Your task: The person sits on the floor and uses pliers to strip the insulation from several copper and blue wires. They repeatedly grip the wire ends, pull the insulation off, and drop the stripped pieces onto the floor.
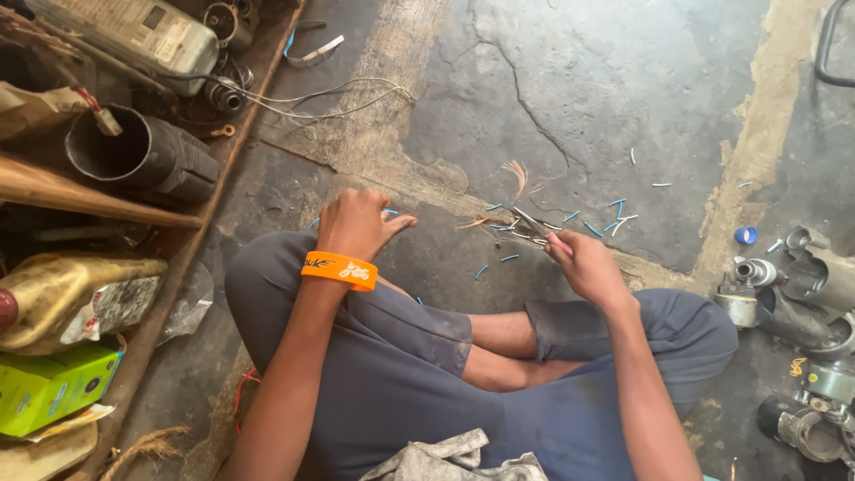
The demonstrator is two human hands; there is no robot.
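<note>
Mid-frame, the right hand point(588, 264) is clamped on pliers point(532, 224) beside frayed copper wire point(515, 175), left hand point(356, 223) loosely curled, empty, above the cracked concrete floor point(579, 98).

Black pipe point(142, 156), green box point(49, 387)

Cracked floor point(570, 80), seemingly wire scraps point(592, 228).

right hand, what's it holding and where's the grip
The right hand holds a small pair of pliers by the handles, its nose at some copper wire strands. The left hand looks to hold nothing.
</note>
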